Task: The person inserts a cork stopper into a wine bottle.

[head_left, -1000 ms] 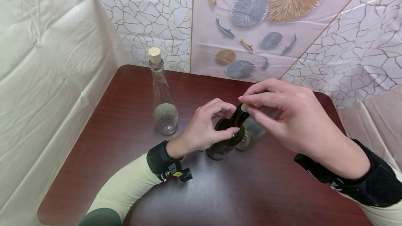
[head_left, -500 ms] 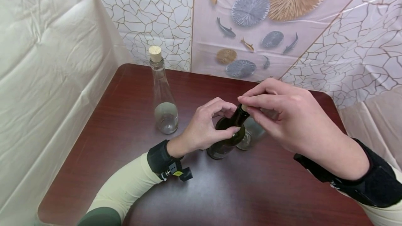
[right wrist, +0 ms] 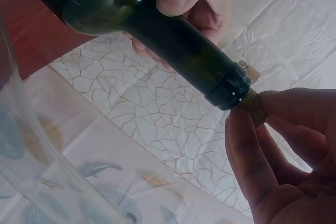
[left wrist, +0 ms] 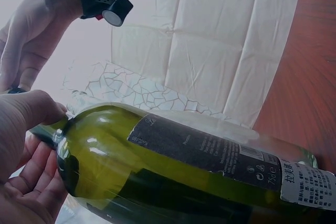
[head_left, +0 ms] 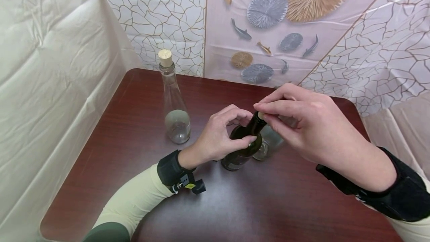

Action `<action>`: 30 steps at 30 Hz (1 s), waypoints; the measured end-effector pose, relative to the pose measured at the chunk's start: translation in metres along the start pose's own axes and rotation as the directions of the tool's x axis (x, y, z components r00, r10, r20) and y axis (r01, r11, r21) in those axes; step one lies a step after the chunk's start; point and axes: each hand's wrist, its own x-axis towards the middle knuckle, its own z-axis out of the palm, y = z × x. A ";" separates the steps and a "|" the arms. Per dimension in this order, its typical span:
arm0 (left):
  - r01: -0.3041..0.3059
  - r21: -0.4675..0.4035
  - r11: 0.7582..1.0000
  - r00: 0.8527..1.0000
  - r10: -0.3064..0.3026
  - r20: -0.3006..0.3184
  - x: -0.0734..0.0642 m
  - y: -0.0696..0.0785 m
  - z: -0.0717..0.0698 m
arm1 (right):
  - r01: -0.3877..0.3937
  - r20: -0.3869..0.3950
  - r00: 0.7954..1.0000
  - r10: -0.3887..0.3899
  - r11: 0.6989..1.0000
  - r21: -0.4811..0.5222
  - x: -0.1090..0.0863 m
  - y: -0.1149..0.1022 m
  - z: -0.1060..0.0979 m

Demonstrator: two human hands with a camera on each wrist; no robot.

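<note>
A dark green wine bottle (head_left: 236,158) stands on the table in the head view, leaning slightly. My left hand (head_left: 220,134) grips it around the lower neck, thumb on the near side. In the left wrist view its dark back label (left wrist: 205,148) and a white sticker show. At the mouth, my right hand (head_left: 312,126) pinches a cork (right wrist: 254,107) between thumb and fingers. The right wrist view shows the cork's lower end inside the bottle's rim, with part standing out; in the head view the fingers hide most of it.
A clear glass bottle (head_left: 177,122) with a pale cork stopper (head_left: 165,58) stands at the left of the dark red table (head_left: 208,216). Close behind the green bottle is another clear glass vessel (head_left: 262,151), partly covered by my right hand. Draped cloth (head_left: 64,85) borders the table.
My right fingers have come slightly lower and closer over the cork, so less of it shows. My left hand and the green bottle have stayed in place.
</note>
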 end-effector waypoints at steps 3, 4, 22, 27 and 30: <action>0.004 0.011 1.000 1.000 -0.004 0.000 0.000 0.001 0.000 | 0.008 0.035 0.999 -0.008 1.000 -0.009 0.003 0.001 -0.004; 0.007 0.014 1.000 1.000 -0.007 0.000 0.000 0.001 0.000 | 0.007 0.050 0.999 -0.007 1.000 -0.009 0.004 0.001 -0.006; 0.018 0.026 0.999 1.000 -0.018 0.006 -0.001 0.003 0.001 | -0.037 0.402 0.910 0.106 0.984 -0.175 0.037 0.021 -0.028; 0.018 0.023 1.000 1.000 -0.019 0.013 -0.001 0.002 0.001 | -0.047 0.431 0.894 0.117 0.984 -0.169 0.039 0.021 -0.025; 0.016 0.019 1.000 1.000 -0.016 0.013 -0.001 0.002 0.000 | -0.043 0.432 0.894 0.115 0.984 -0.174 0.039 0.023 -0.024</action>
